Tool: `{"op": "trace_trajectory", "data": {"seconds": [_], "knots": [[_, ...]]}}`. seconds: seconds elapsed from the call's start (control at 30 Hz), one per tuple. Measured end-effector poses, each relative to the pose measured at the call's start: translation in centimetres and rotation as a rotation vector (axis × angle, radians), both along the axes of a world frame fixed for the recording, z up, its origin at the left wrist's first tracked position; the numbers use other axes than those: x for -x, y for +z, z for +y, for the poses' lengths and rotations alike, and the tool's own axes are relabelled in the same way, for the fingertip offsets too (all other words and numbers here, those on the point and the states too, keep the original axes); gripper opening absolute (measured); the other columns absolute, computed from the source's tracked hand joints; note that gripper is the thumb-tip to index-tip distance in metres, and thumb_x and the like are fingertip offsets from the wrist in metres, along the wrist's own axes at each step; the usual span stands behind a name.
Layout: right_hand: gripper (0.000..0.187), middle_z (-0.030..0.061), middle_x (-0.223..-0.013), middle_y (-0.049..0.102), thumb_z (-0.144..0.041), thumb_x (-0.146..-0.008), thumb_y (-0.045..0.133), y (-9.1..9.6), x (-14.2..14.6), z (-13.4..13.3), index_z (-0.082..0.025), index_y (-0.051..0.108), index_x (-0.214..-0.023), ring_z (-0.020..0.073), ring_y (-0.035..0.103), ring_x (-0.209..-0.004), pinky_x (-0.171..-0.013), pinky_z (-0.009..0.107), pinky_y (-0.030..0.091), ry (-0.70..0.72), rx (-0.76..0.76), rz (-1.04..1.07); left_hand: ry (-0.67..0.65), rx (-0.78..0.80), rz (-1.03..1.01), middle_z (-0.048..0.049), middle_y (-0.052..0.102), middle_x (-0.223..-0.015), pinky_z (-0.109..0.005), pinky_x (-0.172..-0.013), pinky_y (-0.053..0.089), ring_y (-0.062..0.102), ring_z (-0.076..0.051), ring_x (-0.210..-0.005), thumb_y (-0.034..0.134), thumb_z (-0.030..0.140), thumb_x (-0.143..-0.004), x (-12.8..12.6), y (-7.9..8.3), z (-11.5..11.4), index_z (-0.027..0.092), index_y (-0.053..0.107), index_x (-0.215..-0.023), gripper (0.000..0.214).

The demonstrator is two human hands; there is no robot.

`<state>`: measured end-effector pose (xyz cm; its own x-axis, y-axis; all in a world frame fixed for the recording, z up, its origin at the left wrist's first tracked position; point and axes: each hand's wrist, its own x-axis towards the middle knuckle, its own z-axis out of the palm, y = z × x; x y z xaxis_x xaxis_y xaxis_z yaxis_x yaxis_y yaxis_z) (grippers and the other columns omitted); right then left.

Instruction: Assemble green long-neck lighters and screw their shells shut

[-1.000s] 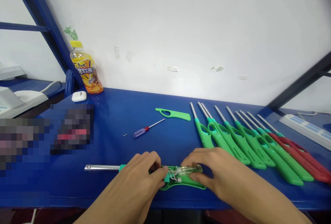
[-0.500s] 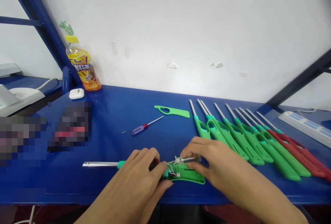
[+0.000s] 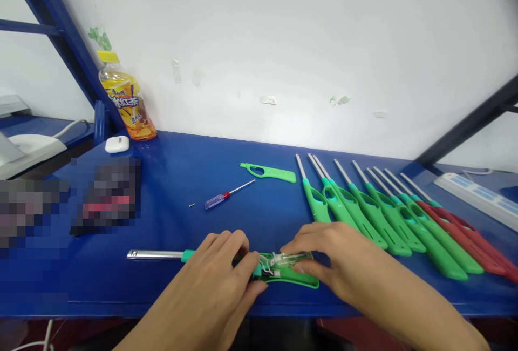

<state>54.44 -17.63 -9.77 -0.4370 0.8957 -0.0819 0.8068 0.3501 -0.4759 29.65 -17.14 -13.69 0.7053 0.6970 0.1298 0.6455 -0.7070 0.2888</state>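
Note:
An opened green stick lighter (image 3: 288,276) lies near the front edge of the blue table (image 3: 182,189), its metal tube (image 3: 154,255) pointing left. My left hand (image 3: 220,272) grips the lighter's front part, fingers curled over it. My right hand (image 3: 332,259) pinches the clear fuel cell (image 3: 292,258) sitting in the open green shell. A loose green shell half (image 3: 269,171) lies further back in the middle. A small screwdriver (image 3: 226,196) with a clear blue handle lies beside it, and a tiny screw (image 3: 192,205) lies to its left.
A row of several green and red stick lighters (image 3: 388,218) lies at the right. A white power strip (image 3: 477,200) sits at far right. An orange drink bottle (image 3: 125,100) and a small white case (image 3: 117,144) stand at back left, near a blue frame post (image 3: 60,38).
My right hand lifted the clear fuel cell slightly, then lowered it back into the green shell. My left hand kept its hold. The view shifted a little.

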Motion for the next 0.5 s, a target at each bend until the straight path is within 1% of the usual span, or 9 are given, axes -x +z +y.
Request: {"op": "trace_trajectory", "data": {"seconds": [0.17,0.27,0.4,0.5], "knots": [[0.024,0.0025,-0.093,0.079,-0.011,-0.096,0.069,0.0,0.4,-0.1,-0.03,0.085,-0.101,0.0205,0.073,-0.083,-0.08,0.03,0.053,-0.013,0.019,-0.026,-0.005,0.014,0.004,-0.0094,0.063,-0.111,-0.057,-0.082,0.056,0.062,-0.033,-0.094,0.057,0.017,-0.103,0.1,0.0,-0.1,0.021,0.067,-0.107,0.011],[0.025,0.0033,-0.092,0.077,-0.011,-0.095,0.067,-0.1,0.5,-0.2,-0.03,0.084,-0.099,0.0218,0.072,-0.083,-0.08,0.032,0.053,-0.014,0.018,-0.035,-0.018,0.018,0.01,-0.01,0.063,-0.11,-0.056,-0.082,0.056,0.062,-0.033,-0.094,0.059,0.017,-0.103,0.2,0.1,-0.1,0.019,0.068,-0.107,0.01],[0.026,0.0029,-0.099,0.074,-0.008,-0.092,0.066,-0.8,0.2,-0.5,-0.029,0.082,-0.095,0.0205,0.069,-0.083,-0.081,0.033,0.051,-0.038,0.025,-0.032,-0.033,0.016,0.025,-0.0101,0.065,-0.11,-0.058,-0.083,0.055,0.063,-0.036,-0.098,0.067,0.021,-0.101,0.0,0.4,0.0,0.019,0.069,-0.11,0.009],[0.032,0.0013,-0.107,0.069,-0.006,-0.093,0.062,-1.3,0.0,-1.1,-0.031,0.079,-0.102,0.0186,0.067,-0.088,-0.083,0.034,0.049,-0.062,0.043,-0.026,-0.02,0.051,0.054,-0.0088,0.066,-0.11,-0.058,-0.086,0.053,0.063,-0.036,-0.1,0.07,0.02,-0.1,-0.2,0.5,0.2,0.02,0.071,-0.108,0.008]]}}
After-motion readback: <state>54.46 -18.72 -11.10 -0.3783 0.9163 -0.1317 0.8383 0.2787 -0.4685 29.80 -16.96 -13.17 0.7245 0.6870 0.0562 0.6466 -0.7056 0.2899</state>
